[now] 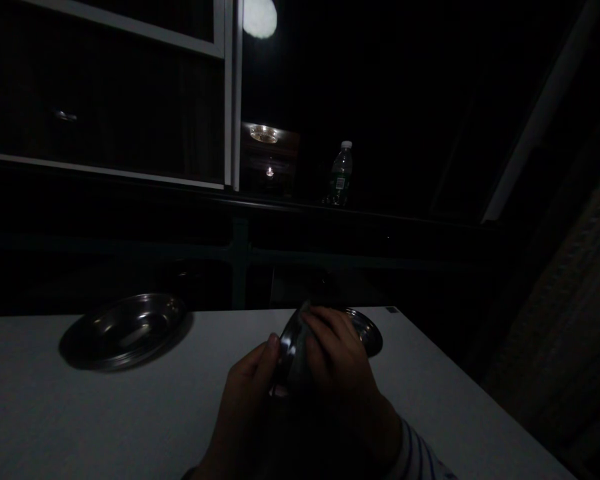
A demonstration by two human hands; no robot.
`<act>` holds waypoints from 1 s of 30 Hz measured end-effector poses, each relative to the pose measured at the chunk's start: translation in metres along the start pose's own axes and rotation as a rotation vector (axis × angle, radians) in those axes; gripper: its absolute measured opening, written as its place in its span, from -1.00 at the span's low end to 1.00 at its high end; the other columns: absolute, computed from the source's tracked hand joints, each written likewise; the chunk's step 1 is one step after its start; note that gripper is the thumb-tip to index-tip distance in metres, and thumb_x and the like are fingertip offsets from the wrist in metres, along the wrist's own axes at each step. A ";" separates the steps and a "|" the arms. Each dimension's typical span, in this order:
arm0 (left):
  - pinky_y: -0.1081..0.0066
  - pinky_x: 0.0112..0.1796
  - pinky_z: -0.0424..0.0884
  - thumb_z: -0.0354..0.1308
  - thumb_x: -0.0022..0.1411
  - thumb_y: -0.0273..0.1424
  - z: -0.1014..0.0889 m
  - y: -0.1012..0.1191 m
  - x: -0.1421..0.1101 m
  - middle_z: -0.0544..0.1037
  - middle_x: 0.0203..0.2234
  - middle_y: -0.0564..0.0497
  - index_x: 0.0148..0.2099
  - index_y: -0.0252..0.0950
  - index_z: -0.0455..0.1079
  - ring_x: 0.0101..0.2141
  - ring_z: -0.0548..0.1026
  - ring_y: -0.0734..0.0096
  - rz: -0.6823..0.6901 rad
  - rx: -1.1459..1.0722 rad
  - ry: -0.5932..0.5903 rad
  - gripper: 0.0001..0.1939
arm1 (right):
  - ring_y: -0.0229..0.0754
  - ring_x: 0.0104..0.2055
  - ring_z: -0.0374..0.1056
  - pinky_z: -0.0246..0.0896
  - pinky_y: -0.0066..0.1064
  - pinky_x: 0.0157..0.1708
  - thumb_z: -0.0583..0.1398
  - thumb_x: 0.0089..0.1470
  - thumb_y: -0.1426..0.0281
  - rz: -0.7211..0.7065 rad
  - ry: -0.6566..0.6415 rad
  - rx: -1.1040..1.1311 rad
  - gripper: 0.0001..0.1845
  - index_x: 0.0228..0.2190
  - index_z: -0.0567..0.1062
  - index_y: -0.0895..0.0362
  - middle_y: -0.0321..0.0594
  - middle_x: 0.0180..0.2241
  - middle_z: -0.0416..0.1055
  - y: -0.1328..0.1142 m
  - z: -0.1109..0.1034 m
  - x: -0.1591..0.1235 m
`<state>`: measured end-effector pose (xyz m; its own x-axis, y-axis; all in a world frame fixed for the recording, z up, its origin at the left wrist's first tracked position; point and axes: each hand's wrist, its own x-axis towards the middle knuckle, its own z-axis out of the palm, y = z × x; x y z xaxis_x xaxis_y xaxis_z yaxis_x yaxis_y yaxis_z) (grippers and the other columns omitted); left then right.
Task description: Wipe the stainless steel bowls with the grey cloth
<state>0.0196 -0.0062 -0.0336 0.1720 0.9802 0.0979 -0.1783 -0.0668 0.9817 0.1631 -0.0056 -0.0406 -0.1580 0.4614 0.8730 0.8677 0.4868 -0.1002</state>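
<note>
Above the white tabletop, a shiny round metal dish (289, 343) tilts between both hands: the left hand (253, 377) pinches its near-left edge, thumb on top; the right hand (337, 350), fingers curled, presses a dark greenish cloth (300, 353) against it.

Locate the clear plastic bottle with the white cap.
In the head view, the clear plastic bottle stands on the dark ledge beyond the white table, right of the pale window frame.
</note>
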 end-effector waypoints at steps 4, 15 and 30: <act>0.40 -0.42 0.35 0.11 -0.02 -0.05 0.000 0.009 0.001 0.43 -0.63 0.04 -0.55 -0.28 0.36 -0.53 0.35 0.37 0.044 -0.046 0.012 -0.63 | -0.15 -0.09 0.25 0.19 -0.27 -0.12 0.04 0.14 0.39 -0.304 0.092 -0.062 -0.75 -0.19 0.45 0.17 -0.15 -0.17 0.43 -0.015 0.008 -0.003; 0.44 -0.36 0.37 0.22 -0.22 -0.40 -0.016 -0.006 0.008 0.51 -0.51 0.09 -0.42 -0.24 0.43 -0.44 0.44 0.39 -0.016 -0.264 0.284 -0.82 | -0.28 -0.03 0.23 0.05 -0.36 0.07 0.01 0.18 0.40 -0.524 0.023 -0.098 -0.77 -0.21 0.44 0.14 -0.33 -0.17 0.46 -0.017 0.007 -0.005; 0.44 -0.36 0.32 0.10 0.07 -0.09 -0.009 0.002 0.005 0.47 -0.57 0.05 -0.44 -0.31 0.40 -0.47 0.38 0.43 -0.006 -0.209 -0.096 -0.64 | -0.11 0.00 0.22 0.24 -0.24 -0.06 0.06 0.10 0.49 -0.259 0.102 -0.022 -0.73 -0.14 0.39 0.25 -0.04 -0.08 0.36 -0.003 0.006 -0.004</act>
<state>0.0114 0.0002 -0.0324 0.2632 0.9576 0.1175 -0.3719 -0.0116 0.9282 0.1580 -0.0040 -0.0465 -0.3286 0.2456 0.9120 0.8147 0.5622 0.1422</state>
